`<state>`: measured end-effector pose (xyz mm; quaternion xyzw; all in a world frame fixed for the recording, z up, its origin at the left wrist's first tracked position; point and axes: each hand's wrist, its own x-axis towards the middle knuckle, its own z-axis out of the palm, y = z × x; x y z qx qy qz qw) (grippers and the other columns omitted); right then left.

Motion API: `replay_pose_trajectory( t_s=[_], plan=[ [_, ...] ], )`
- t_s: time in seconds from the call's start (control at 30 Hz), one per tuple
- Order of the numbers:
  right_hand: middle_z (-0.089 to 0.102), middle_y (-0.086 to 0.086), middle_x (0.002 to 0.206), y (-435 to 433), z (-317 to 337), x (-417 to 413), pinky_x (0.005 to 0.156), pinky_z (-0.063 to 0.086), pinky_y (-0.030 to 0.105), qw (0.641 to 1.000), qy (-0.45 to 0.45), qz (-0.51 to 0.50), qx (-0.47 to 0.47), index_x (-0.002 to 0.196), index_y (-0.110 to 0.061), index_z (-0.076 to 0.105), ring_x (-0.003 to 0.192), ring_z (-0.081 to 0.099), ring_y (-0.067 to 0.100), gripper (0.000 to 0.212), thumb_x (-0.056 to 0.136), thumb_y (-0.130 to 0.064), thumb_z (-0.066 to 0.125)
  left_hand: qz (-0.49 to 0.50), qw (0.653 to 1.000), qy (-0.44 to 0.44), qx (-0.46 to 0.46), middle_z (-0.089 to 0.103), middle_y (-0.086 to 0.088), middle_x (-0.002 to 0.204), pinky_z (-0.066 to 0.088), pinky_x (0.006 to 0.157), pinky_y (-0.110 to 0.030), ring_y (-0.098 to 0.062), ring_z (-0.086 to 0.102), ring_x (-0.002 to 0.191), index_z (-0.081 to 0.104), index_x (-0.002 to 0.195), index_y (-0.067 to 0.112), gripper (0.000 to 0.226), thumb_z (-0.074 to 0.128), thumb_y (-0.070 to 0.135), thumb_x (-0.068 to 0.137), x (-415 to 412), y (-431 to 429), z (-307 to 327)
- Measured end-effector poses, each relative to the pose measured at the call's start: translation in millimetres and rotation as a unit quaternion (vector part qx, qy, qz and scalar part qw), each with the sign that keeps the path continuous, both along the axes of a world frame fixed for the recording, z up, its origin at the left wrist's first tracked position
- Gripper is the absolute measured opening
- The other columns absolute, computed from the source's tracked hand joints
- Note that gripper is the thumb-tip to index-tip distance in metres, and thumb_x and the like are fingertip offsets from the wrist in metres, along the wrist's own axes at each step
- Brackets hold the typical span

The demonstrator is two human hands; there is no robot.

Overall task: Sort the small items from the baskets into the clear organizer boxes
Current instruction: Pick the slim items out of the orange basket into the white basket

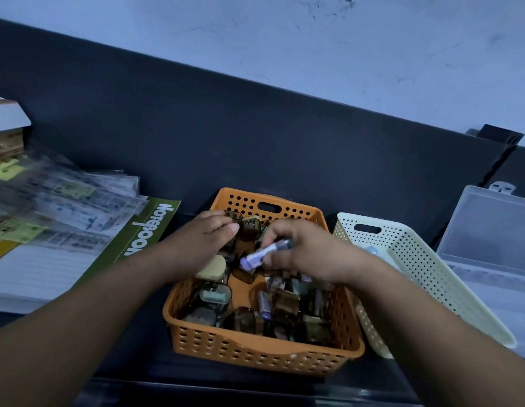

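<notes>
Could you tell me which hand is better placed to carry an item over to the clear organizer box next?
The right hand: it already grips a small purple item and is nearer the clear organizer box at right. The left hand reaches into the orange basket, farther away.

You have an orange basket (255, 352) of perforated, smooth, slightly glossy plastic before you, and a cream basket (417, 271) of the same holed plastic beside it. The small cases (240, 318) inside look like translucent smoky plastic. Your clear organizer box (490, 230) is frosted plastic. The green notebook (143, 230) has a matt paper cover.
</notes>
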<state>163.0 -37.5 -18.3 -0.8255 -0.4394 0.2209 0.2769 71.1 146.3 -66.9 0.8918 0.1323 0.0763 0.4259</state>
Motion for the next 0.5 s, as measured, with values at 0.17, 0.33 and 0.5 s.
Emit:
replay_pose_trajectory(
  t_s=[0.17, 0.33, 0.5],
  plan=[
    [0.065, -0.003, 0.067, -53, 18, 29, 0.058, 0.045, 0.025, 0.978, -0.008, -0.15, 0.142, 0.089, -0.008, 0.061, 0.059, 0.057, 0.009, 0.008, 0.087, -0.011, 0.068, -0.002, 1.0, -0.007, -0.002, 0.023, 0.01, 0.154, 0.015, 0.112, -0.029, -0.006, 0.02, 0.14, 0.041, 0.142, 0.024, 0.048, 0.035, 0.043, 0.099, 0, -1, 1],
    [0.068, 0.012, 0.086, -102, 9, 64, 0.065, 0.052, 0.037, 0.939, -0.091, -0.315, 0.106, 0.092, -0.011, 0.062, 0.066, 0.061, 0.019, 0.003, 0.09, -0.013, 0.063, -0.001, 1.0, -0.01, 0.004, 0.025, 0.008, 0.154, 0.014, 0.112, -0.029, -0.007, 0.021, 0.14, 0.043, 0.14, 0.024, 0.046, 0.035, 0.041, 0.099, 0, -1, 1],
    [0.065, -0.001, 0.116, -105, -2, 61, 0.081, 0.052, 0.033, 0.934, -0.192, -0.301, 0.001, 0.116, -0.023, 0.062, 0.101, 0.061, 0.016, 0.029, 0.087, -0.02, 0.065, -0.003, 1.0, -0.015, -0.005, 0.027, 0.009, 0.153, 0.015, 0.111, -0.027, -0.007, 0.022, 0.14, 0.045, 0.139, 0.024, 0.045, 0.037, 0.041, 0.098, 0, -3, 2]
  ],
)
